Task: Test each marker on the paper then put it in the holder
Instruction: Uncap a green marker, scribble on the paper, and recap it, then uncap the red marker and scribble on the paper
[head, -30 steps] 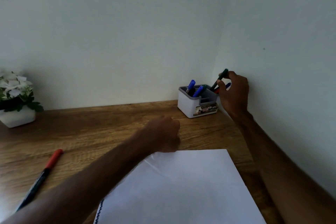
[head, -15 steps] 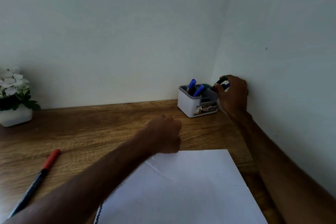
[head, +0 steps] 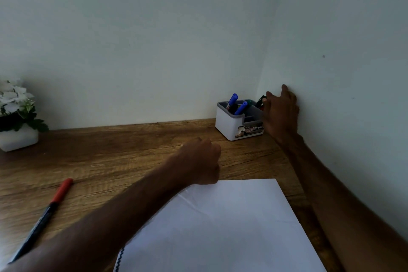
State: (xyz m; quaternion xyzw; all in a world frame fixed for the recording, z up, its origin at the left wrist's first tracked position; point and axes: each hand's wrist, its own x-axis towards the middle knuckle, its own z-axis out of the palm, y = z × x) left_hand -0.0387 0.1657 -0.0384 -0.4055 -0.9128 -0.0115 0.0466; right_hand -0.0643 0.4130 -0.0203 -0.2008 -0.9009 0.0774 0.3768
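Now your right hand [head: 281, 112] sits at the holder's [head: 229, 126] right side by the wall, fingers spread, its grip wide and empty. Two blue-capped markers [head: 237, 105] stand in the holder, with a green cap [head: 249, 102] behind them. Your left hand [head: 202, 162] is a closed fist at the paper's [head: 220, 227] top edge; whether it holds anything, I cannot tell. A red marker [head: 47, 211] lies on the bench [head: 110, 152] at left, well apart.

white potted flowers [head: 15, 115], wooden desk [head: 114, 152]
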